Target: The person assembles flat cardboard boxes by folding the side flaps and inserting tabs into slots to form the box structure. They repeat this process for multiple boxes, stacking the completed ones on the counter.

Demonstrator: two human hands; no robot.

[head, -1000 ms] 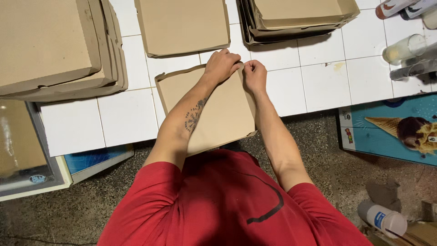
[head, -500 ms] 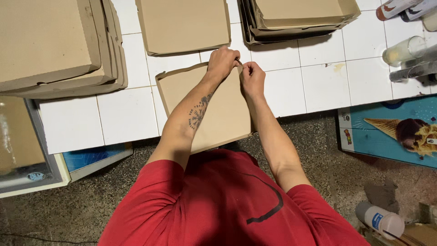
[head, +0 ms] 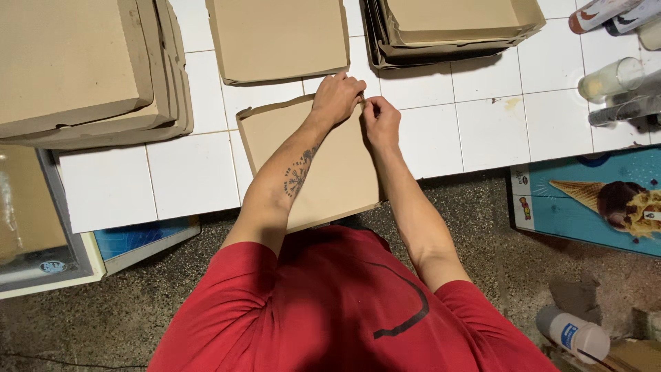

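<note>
White tiled tabletop (head: 502, 131), speckled stone floor (head: 131, 324) below. Flat cardboard box (head: 330, 179) at centre frame, overhanging the near edge. Left hand (head: 337, 96) and right hand (head: 381, 121) both pinching its upper right corner. Cardboard stacks (head: 89, 69) upper left.

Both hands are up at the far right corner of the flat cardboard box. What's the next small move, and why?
Probably press that corner tab in and crease it down. The left hand and right hand both pinch the far right corner of the cardboard box, which lies flat on the white tiled counter. That corner looks unfinished, while the box stack beyond has raised walls.
</note>
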